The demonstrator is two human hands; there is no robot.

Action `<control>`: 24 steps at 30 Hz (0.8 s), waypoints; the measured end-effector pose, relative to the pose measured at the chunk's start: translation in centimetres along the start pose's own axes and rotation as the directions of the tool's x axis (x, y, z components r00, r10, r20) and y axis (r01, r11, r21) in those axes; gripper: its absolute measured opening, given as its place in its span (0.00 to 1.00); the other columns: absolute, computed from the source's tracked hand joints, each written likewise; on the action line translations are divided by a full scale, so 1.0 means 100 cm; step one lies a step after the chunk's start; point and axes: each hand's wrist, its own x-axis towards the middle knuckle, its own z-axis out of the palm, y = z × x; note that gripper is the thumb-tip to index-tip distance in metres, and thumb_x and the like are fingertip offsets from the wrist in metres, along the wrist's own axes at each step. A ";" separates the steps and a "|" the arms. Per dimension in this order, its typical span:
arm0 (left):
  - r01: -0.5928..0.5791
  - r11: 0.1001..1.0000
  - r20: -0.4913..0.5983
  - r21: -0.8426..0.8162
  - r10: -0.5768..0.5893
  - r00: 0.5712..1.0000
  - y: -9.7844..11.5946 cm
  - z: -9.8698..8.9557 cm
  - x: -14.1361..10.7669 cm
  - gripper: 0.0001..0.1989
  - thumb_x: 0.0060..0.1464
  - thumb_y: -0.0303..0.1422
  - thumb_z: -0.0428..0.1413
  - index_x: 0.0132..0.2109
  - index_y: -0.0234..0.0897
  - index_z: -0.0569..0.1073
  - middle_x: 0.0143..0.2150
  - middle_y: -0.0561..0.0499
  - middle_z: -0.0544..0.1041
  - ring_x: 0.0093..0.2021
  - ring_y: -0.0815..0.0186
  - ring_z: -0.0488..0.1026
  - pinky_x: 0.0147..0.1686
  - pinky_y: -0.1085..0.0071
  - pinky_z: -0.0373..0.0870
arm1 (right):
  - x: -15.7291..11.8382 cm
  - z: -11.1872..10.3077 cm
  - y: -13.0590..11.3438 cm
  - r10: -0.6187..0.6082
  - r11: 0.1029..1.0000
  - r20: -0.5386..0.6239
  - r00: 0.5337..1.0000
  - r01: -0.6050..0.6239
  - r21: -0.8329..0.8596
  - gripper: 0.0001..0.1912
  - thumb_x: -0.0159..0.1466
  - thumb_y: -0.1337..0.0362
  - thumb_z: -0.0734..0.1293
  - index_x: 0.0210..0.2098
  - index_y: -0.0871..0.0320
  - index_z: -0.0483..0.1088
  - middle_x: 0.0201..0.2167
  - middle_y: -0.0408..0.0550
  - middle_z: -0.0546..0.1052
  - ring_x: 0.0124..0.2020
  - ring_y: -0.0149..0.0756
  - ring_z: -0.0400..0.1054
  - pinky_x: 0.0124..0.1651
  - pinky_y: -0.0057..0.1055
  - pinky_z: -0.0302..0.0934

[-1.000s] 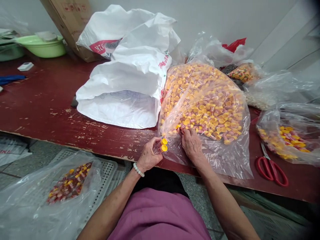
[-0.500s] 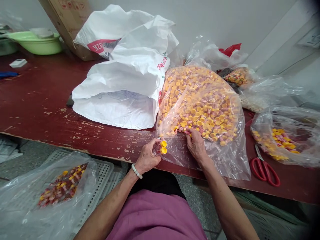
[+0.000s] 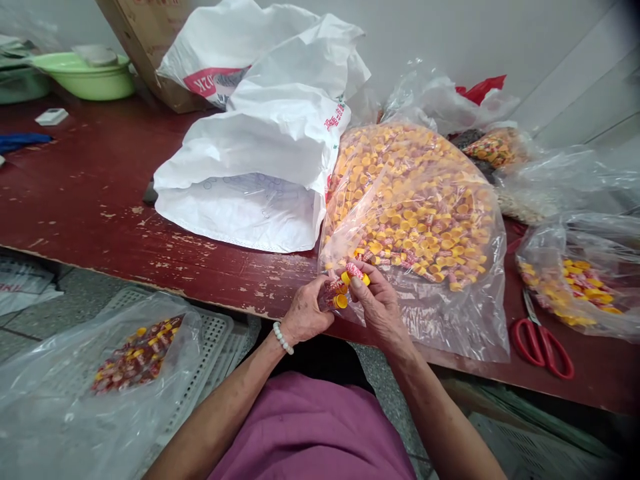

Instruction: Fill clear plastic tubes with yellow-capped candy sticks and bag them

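My left hand (image 3: pixel 307 310) grips a small bunch of yellow-capped tubes with red-patterned wrappers (image 3: pixel 334 295), partly hidden by my fingers. My right hand (image 3: pixel 380 308) pinches another such tube (image 3: pixel 356 275) between thumb and fingers, right beside the left hand. Both hands are just at the near side of a bulging transparent plastic bag (image 3: pixel 413 207), packed with many similar tubes. The bag's loose plastic lies under my right wrist. A smaller bag of tubes (image 3: pixel 140 357) rests on a crate below the table, left of my body.
The worn dark red table (image 3: pixel 90 200) ends in a front edge near my hands. A white woven sack (image 3: pixel 240 180) lies to the left, red scissors (image 3: pixel 543 348) and another bag of tubes (image 3: pixel 567 287) to the right. A green basin (image 3: pixel 83 77) stands far left.
My right hand has moved left, off the bag, and now holds a tube up next to my left hand. The view has shifted slightly.
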 end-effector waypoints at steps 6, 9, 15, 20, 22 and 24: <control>-0.014 1.000 0.004 -0.007 0.014 1.000 0.001 0.000 0.001 0.25 0.35 0.18 0.50 0.45 0.33 0.69 0.37 0.50 0.74 0.34 0.67 0.69 0.34 0.73 0.65 | -0.005 -0.006 0.001 -0.057 0.955 0.151 0.987 0.098 -0.281 0.15 0.61 0.56 0.65 0.46 0.53 0.69 0.47 0.48 0.73 0.46 0.37 0.68 0.50 0.37 0.62; -0.013 0.999 0.027 0.051 0.012 1.000 0.002 -0.003 0.000 0.23 0.35 0.18 0.50 0.42 0.33 0.69 0.35 0.51 0.73 0.33 0.67 0.69 0.34 0.73 0.64 | 0.004 -0.009 -0.010 -0.166 0.906 0.062 0.984 0.177 -0.384 0.13 0.63 0.57 0.63 0.46 0.53 0.68 0.48 0.48 0.72 0.48 0.36 0.66 0.50 0.36 0.61; -0.053 0.976 0.086 0.212 0.035 0.996 0.012 0.006 -0.006 0.20 0.33 0.19 0.50 0.38 0.33 0.69 0.35 0.48 0.74 0.33 0.63 0.69 0.34 0.69 0.63 | 0.037 0.005 -0.012 -0.411 0.504 0.190 0.892 0.396 -0.767 0.13 0.66 0.59 0.58 0.47 0.56 0.66 0.42 0.52 0.73 0.43 0.40 0.66 0.46 0.38 0.59; 0.017 0.998 0.078 0.056 -0.021 0.997 0.011 0.011 -0.004 0.17 0.33 0.19 0.51 0.36 0.32 0.69 0.29 0.52 0.72 0.28 0.67 0.66 0.29 0.73 0.61 | 0.045 0.010 -0.013 -0.310 0.476 0.272 0.911 0.396 -0.785 0.14 0.67 0.59 0.56 0.50 0.56 0.62 0.42 0.51 0.72 0.40 0.38 0.66 0.43 0.36 0.59; 0.069 0.991 0.069 -0.116 -0.061 0.996 0.009 0.005 -0.002 0.18 0.33 0.18 0.50 0.37 0.32 0.69 0.30 0.54 0.71 0.28 0.70 0.65 0.29 0.75 0.61 | 0.042 0.003 -0.024 -0.301 0.609 0.177 0.937 0.332 -0.720 0.16 0.68 0.57 0.55 0.52 0.56 0.58 0.41 0.49 0.71 0.36 0.34 0.65 0.39 0.32 0.59; 0.139 0.957 0.059 -0.255 -0.128 0.990 0.007 -0.002 0.000 0.19 0.32 0.18 0.51 0.36 0.32 0.68 0.29 0.55 0.69 0.27 0.73 0.64 0.28 0.77 0.61 | 0.035 -0.006 -0.035 -0.229 0.660 0.208 0.951 0.308 -0.685 0.14 0.67 0.55 0.56 0.49 0.55 0.59 0.36 0.45 0.70 0.32 0.31 0.63 0.35 0.29 0.59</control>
